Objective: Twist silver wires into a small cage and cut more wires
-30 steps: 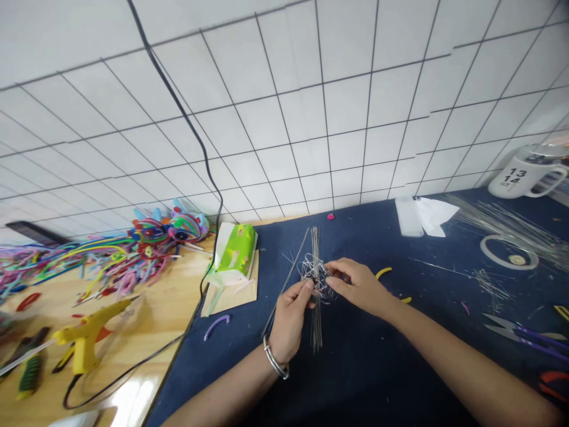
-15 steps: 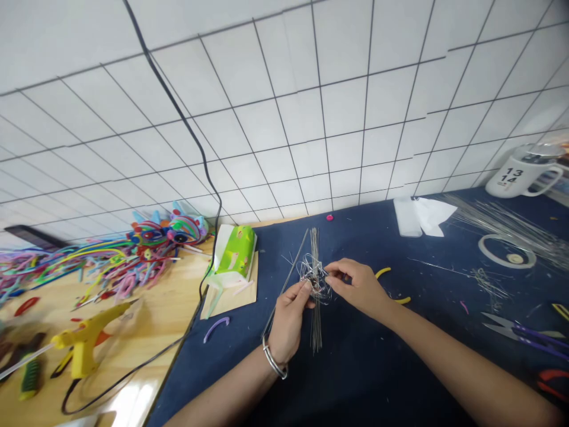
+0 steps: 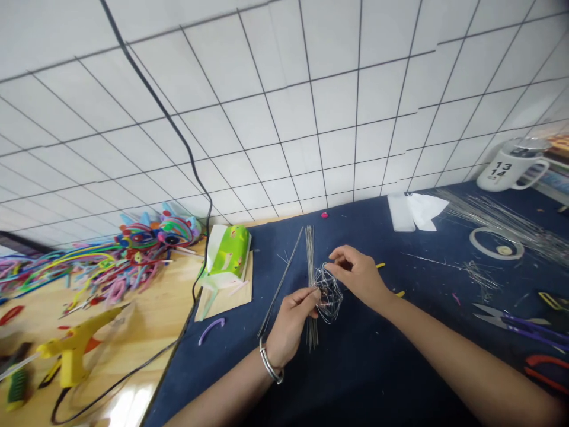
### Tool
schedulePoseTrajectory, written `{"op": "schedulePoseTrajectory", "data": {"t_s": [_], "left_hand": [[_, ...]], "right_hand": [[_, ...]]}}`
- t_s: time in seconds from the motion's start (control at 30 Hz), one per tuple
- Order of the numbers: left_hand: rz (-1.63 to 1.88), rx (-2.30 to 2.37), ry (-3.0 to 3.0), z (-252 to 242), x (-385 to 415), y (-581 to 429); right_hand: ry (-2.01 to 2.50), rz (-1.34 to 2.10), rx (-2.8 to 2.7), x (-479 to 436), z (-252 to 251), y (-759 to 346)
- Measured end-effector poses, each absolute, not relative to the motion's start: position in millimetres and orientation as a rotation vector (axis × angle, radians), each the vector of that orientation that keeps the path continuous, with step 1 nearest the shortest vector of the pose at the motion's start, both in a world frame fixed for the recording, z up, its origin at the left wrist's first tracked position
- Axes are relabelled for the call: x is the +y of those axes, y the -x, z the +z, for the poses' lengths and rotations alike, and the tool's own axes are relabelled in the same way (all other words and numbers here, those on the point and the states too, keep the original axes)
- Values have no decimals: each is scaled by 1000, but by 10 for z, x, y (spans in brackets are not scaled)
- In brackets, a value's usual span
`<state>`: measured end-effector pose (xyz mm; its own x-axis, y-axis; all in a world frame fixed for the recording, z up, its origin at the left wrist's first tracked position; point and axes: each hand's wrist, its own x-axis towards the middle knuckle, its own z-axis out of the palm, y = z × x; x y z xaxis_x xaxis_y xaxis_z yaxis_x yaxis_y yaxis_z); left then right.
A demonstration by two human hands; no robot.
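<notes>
My left hand (image 3: 291, 320), with a silver bangle on its wrist, pinches the lower left side of a tangled ball of thin silver wire (image 3: 329, 295). My right hand (image 3: 360, 274) pinches the top of the same tangle from the right. The tangle hangs just above a dark blue cloth (image 3: 364, 356). Beneath it lies a bundle of straight thin wires (image 3: 310, 261), running away from me, with a single loose wire (image 3: 281, 284) slanting to its left.
A green tissue pack (image 3: 231, 252) sits on a small board at the cloth's left edge. Colourful strips (image 3: 89, 267) and a yellow glue gun (image 3: 73, 350) lie on the wooden table. To the right lie scissors (image 3: 515, 320), a tape ring (image 3: 495, 243), more wires (image 3: 502, 216) and a white mug (image 3: 509, 169).
Both hands have shifted the wire tangle slightly right and nearer to me. My right hand moved up to its top. The view has drifted a little.
</notes>
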<state>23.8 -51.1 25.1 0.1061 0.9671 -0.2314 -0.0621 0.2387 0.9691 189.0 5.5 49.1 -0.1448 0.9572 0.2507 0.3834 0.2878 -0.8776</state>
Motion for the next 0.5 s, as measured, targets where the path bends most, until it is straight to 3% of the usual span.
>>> {"op": "schedulePoseTrajectory", "data": {"t_s": [0.13,0.37,0.5], "left_hand": [[1008,1131,-937,267,-512,-238],[1085,1080,-831,295,-454,-190],[1081,1070,-819,289,-459,-181]], "right_hand": [[1265,847,-1666,114,481,-1932],[1158,1260,-1927,194,605,-2082],[1112,1276,-2009,198,603,-2099]]}}
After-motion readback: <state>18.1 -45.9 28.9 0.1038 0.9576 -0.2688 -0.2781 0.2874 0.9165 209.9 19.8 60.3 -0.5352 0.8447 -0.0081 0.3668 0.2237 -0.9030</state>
